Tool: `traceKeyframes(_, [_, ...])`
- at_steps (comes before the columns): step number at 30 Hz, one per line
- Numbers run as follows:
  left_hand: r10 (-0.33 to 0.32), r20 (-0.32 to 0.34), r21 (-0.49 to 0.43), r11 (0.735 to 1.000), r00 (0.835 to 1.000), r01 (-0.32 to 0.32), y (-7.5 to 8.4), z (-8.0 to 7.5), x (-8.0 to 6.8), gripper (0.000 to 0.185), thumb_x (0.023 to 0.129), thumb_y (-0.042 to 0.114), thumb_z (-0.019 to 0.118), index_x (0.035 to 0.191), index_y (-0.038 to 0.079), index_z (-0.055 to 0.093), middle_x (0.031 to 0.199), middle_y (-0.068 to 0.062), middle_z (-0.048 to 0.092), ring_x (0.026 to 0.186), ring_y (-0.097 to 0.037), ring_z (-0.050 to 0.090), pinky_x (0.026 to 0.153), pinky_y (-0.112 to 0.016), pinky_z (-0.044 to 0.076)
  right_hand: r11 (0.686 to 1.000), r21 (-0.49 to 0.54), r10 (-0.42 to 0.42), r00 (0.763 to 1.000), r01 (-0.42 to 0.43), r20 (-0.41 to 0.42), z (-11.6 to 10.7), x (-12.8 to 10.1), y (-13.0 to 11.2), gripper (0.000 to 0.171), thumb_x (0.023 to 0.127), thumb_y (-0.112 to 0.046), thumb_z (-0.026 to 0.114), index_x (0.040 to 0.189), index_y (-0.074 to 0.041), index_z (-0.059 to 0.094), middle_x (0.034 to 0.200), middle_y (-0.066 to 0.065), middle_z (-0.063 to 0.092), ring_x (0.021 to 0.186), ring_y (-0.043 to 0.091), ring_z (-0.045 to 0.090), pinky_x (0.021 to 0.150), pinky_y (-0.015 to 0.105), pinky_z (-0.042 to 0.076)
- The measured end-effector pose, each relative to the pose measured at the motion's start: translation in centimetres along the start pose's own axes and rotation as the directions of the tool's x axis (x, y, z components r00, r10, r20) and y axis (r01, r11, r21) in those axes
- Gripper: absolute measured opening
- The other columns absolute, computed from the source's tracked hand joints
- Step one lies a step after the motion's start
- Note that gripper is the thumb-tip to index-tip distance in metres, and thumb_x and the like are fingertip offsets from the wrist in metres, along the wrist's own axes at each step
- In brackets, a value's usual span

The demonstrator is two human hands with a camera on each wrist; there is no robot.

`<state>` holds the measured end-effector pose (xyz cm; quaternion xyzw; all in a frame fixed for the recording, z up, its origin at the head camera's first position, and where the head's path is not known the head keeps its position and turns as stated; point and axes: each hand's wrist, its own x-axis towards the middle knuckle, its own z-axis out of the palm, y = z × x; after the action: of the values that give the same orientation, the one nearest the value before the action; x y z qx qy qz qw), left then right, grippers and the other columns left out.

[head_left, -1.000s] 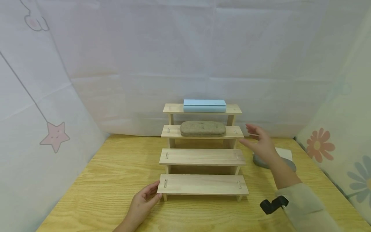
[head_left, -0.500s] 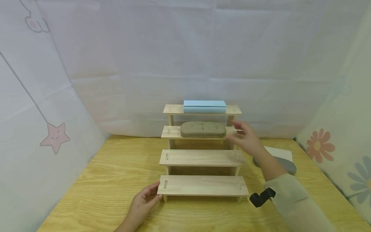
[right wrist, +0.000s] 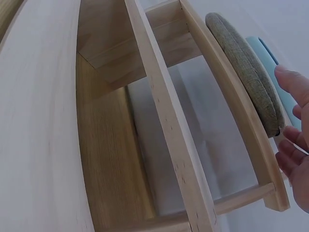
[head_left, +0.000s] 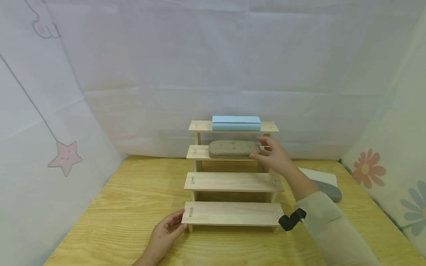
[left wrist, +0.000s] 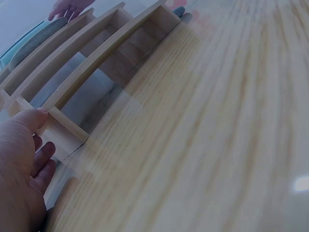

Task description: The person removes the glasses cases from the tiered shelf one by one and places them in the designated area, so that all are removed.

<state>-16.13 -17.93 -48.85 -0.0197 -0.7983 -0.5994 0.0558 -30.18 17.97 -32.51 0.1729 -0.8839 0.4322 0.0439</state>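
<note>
A wooden four-step display stand (head_left: 233,214) is in the middle of the head view. My left hand (head_left: 163,234) holds the left end of its lowest step, the thumb on the board's edge in the left wrist view. On the third step up lies a brownish-green fabric case (head_left: 229,148), long with rounded ends, like a glasses case. Thumb and fingers of my right hand (head_left: 274,157) are spread around the right end of this case; in the right wrist view the fingertips (right wrist: 284,159) are right at that end. A light blue box-like case (head_left: 236,125) lies on the top step.
To the right of the stand, a grey rounded case (head_left: 327,190) and a white flat object (head_left: 321,175) lie on the wood-grain table (head_left: 133,192), partly behind the right forearm. A pale cloth backdrop (head_left: 166,74) rises behind and at both sides.
My right hand has moved left, from beside the stand to the right end of the fabric case. My left hand has stayed at the lowest step; the view has shifted slightly.
</note>
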Motion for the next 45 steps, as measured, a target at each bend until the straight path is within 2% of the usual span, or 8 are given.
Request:
traceKeyframes(4, [0.007, 0.001, 0.007, 1.000, 1.000, -0.007, -0.2, 0.0, 0.0, 0.045, 0.086, 0.016, 0.075, 0.127, 0.005, 0.063, 0.125, -0.013, 0.067, 0.109, -0.016, 0.066, 0.091, -0.023, 0.053, 1.000, -0.019, 0.006, 1.000, -0.005, 0.019, 0.2, 0.3, -0.5, 0.077, 0.088, -0.041, 0.073, 0.149, -0.009, 0.038, 0.154, 0.015, 0.037, 0.139, 0.041, 0.036, 0.114, 0.056, 0.034])
traceKeyframes(11, [-0.023, 0.009, -0.023, 0.999, 1.000, 0.024, -0.3, 0.1, 0.2, 0.045, 0.085, 0.016, 0.076, 0.127, 0.008, 0.063, 0.124, -0.011, 0.068, 0.104, -0.004, 0.064, 0.089, -0.014, 0.050, 0.998, -0.050, 0.027, 0.999, -0.025, 0.025, 0.5, 1.0, -0.5, 0.076, 0.087, -0.041, 0.074, 0.147, -0.009, 0.040, 0.152, 0.012, 0.041, 0.137, 0.042, 0.038, 0.112, 0.056, 0.036])
traceKeyframes(16, [0.002, 0.004, -0.039, 0.999, 1.000, -0.002, -0.2, 0.1, 0.2, 0.044, 0.086, 0.014, 0.076, 0.127, 0.005, 0.063, 0.125, -0.013, 0.068, 0.104, -0.005, 0.064, 0.088, -0.015, 0.051, 0.998, -0.066, 0.021, 0.999, -0.019, 0.028, 0.6, 1.7, -0.6, 0.075, 0.085, -0.041, 0.076, 0.144, -0.008, 0.044, 0.149, 0.011, 0.045, 0.134, 0.039, 0.041, 0.110, 0.055, 0.038])
traceKeyframes(23, [0.005, 0.000, -0.046, 0.999, 1.000, -0.005, 0.0, 0.1, 0.2, 0.044, 0.086, 0.013, 0.075, 0.127, 0.006, 0.063, 0.124, -0.011, 0.068, 0.104, -0.005, 0.064, 0.089, -0.016, 0.051, 0.999, -0.035, 0.027, 0.999, -0.025, 0.045, 1.3, 2.6, -0.6, 0.076, 0.082, -0.042, 0.078, 0.143, -0.009, 0.045, 0.148, 0.009, 0.044, 0.137, 0.032, 0.040, 0.114, 0.052, 0.035])
traceKeyframes(32, [0.008, -0.006, -0.035, 0.999, 1.000, -0.008, -0.2, 0.1, 0.1, 0.043, 0.085, 0.012, 0.076, 0.126, 0.005, 0.064, 0.124, -0.012, 0.068, 0.103, -0.006, 0.065, 0.087, -0.015, 0.052, 1.000, -0.016, 0.023, 0.997, -0.022, 0.076, 1.8, 3.0, -0.9, 0.073, 0.082, -0.037, 0.079, 0.141, -0.010, 0.047, 0.149, 0.011, 0.044, 0.140, 0.033, 0.039, 0.116, 0.051, 0.032])
traceKeyframes(45, [-0.009, -0.006, -0.031, 0.999, 1.000, 0.009, -0.1, 0.0, 0.0, 0.043, 0.086, 0.010, 0.075, 0.127, 0.005, 0.063, 0.124, -0.012, 0.068, 0.104, -0.008, 0.065, 0.088, -0.016, 0.052, 1.000, -0.017, 0.017, 0.995, -0.015, 0.098, 2.5, 3.3, -1.2, 0.081, 0.077, -0.041, 0.083, 0.143, -0.011, 0.046, 0.146, 0.010, 0.046, 0.132, 0.033, 0.046, 0.111, 0.052, 0.038])
